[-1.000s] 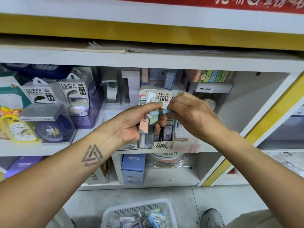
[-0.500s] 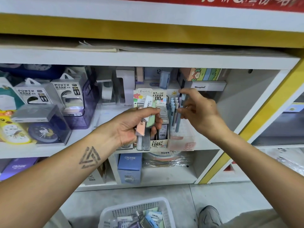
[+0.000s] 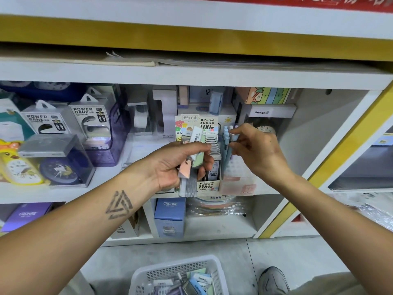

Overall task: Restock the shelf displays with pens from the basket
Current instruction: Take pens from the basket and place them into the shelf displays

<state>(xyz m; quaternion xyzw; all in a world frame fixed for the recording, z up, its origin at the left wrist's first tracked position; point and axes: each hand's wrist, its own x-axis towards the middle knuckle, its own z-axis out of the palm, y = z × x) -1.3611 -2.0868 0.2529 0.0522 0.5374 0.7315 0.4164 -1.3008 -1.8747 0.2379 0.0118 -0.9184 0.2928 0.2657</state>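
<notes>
White shop shelving (image 3: 191, 74) with yellow trim ahead, grey floor below. Left hand (image 3: 170, 167), raised before the middle shelf, gripping a small fan of slim pastel packets (image 3: 192, 155) (pink, green, white) between thumb and curled fingers. Right hand (image 3: 258, 151) just beside it, fingertips pinching the top of a pale blue pen (image 3: 230, 149) standing among others in the pen display box (image 3: 236, 185). Next to that, a lead-refill display (image 3: 209, 185). Further left, power bank boxes (image 3: 89, 122) and a boxed clock (image 3: 59, 167). Down on the floor, a white basket (image 3: 176, 267) with more packets inside.
</notes>
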